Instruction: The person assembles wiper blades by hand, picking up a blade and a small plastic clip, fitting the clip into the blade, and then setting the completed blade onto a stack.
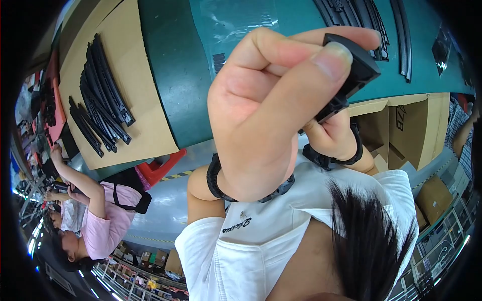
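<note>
My left hand (261, 115) is raised close to the camera and pinches a black plastic strip-like part (360, 75) between thumb and fingers. The thumb presses on its near face, and a finger stretches behind its upper end. Lower and farther back, my right hand (337, 136) grips the lower end of the same part; its fingertips are partly hidden by the left hand. The part is tilted, and much of its length is covered or foreshortened. Both wrists wear black bands.
On the left, several black strips (103, 95) lie on a cardboard sheet (145, 120) on the green table (170, 65). More black strips (401, 45) and clear plastic film (236, 15) lie across it. An open cardboard box (432, 125) stands right. A co-worker in pink (108, 220) works at left beside a red stool (168, 168).
</note>
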